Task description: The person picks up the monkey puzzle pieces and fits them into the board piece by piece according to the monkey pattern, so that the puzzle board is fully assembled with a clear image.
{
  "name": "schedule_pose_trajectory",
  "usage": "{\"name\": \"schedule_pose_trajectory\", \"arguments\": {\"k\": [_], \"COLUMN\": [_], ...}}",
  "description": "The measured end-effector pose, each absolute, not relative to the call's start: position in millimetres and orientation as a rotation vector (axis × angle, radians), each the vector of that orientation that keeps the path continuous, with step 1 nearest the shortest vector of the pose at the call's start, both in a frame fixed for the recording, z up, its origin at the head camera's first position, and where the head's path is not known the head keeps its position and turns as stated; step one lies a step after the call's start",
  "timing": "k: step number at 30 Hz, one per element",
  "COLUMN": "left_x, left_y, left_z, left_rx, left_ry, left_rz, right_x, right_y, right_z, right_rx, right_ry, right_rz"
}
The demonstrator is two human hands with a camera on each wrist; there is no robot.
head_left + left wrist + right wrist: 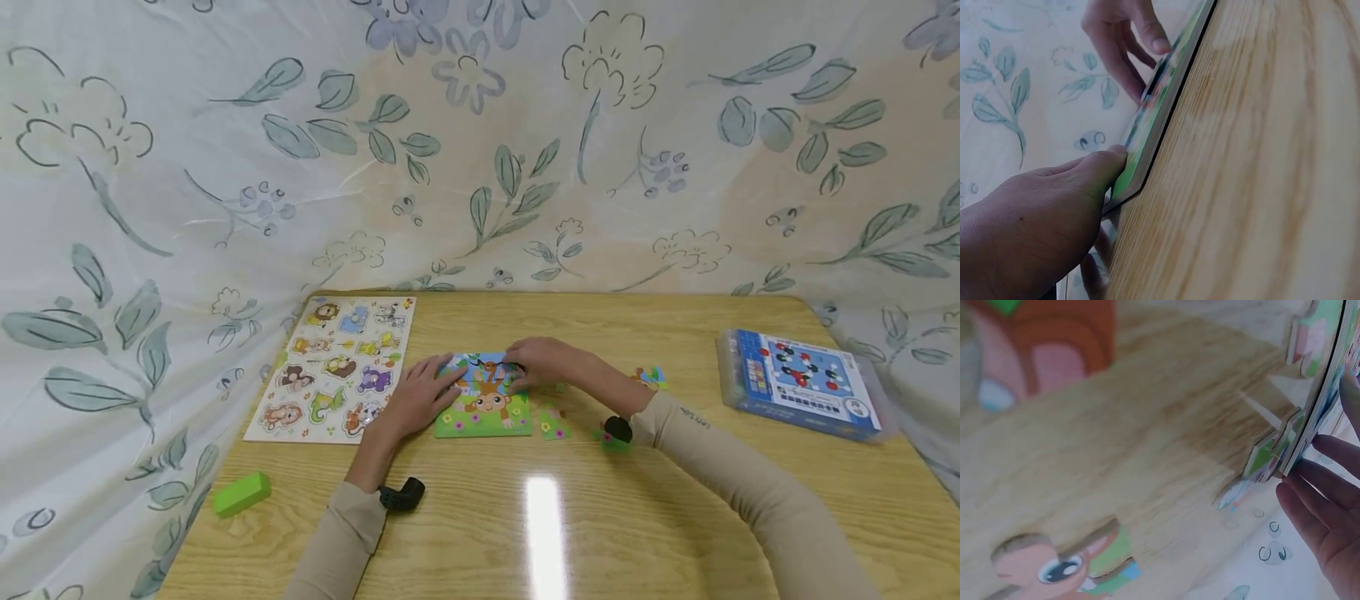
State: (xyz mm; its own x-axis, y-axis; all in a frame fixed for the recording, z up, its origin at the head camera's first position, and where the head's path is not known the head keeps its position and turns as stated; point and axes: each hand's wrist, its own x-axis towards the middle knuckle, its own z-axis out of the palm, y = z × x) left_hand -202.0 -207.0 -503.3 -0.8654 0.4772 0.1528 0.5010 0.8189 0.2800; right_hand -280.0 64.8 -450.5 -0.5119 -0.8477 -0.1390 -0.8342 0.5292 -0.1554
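Observation:
A jigsaw puzzle point(483, 425) with a smiling monkey on green grass lies in its flat tray at mid-table. My left hand point(416, 396) rests along its left side, fingers fairly straight. In the left wrist view, the left thumb point(1110, 161) touches the top near the edge. At the upper right corner, my right hand point(551, 362) pinches a puzzle piece point(513, 372), partly hidden by the fingers. Loose pieces lie right of the tray, among them a green flowered piece point(555, 427) and one with an animal's eye point(1063, 570).
A pegboard of animals point(330, 371) lies at the back left. A green block point(242, 494) sits near the left table edge. At the right stands a blue-and-white box point(806, 383) with molecule pictures. A floral curtain point(480, 167) hangs behind the table.

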Motion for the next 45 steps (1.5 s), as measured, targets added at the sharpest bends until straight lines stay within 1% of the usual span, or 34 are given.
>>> {"name": "schedule_pose_trajectory", "arguments": {"k": [16, 27, 35, 45], "left_x": [-201.2, -202.8, -203.1, -200.9], "left_y": [-204.6, -204.9, -204.5, -207.3], "left_z": [-503.2, -503.9, -502.3, -504.4], "left_rx": [-0.770, -0.739, -0.646, -0.751], "left_ry": [-2.932, -2.938, -2.963, -2.934], "left_rz": [-0.494, -0.559, -0.659, -0.560], "right_x": [-281.3, -287.4, -286.5, -283.6], "right_y": [58.4, 54.6, 52.9, 50.4], "right_z": [-446.4, -437.7, -437.1, -437.8], "right_rx": [-1.381, -1.434, -1.411, -1.378], "right_ry": [2.588, 2.534, 2.540, 2.534], "right_rz": [-0.052, -0.018, 0.009, 0.009]}}
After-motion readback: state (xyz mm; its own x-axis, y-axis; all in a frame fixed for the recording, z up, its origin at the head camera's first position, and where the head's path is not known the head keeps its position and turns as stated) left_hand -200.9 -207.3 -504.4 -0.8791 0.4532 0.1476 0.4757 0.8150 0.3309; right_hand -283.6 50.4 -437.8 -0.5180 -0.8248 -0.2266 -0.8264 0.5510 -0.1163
